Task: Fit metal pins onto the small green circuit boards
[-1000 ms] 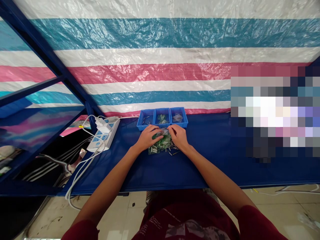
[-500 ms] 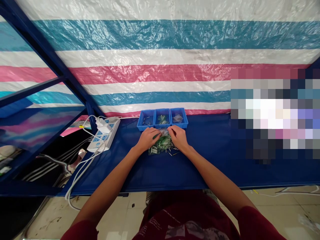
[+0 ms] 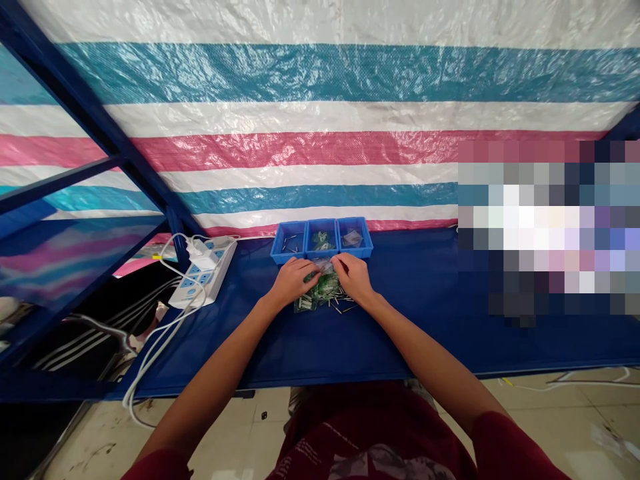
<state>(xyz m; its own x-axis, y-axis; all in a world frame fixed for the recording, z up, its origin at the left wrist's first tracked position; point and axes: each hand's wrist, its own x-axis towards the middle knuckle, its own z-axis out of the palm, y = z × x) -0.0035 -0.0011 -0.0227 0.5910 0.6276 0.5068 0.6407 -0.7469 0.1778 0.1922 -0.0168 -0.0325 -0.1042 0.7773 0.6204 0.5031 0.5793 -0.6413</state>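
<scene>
My left hand (image 3: 295, 277) and my right hand (image 3: 353, 273) meet over a small clear plastic bag (image 3: 325, 264), fingers closed at either side of it. Beneath them lies a heap of small green-tinted bags (image 3: 327, 288), with thin metal pins (image 3: 341, 307) scattered at its right. Just behind stand three joined blue bins: the left bin (image 3: 274, 248) has a few metal pins, the middle bin (image 3: 321, 255) green bags, the right bin (image 3: 369, 244) clear bags. What exactly sits inside the held bag is too small to tell.
A white power strip (image 3: 216, 280) with a plug and trailing white cables (image 3: 175, 320) lies on the blue table (image 3: 320, 360) at left. Blue frame bars (image 3: 95, 120) rise there. A striped plastic sheet (image 3: 320, 147) hangs behind. The far right is pixelated.
The view has shifted slightly, so the scene sits a little further left. Both hands stay at the clear bag, with the right fingers slightly repositioned.
</scene>
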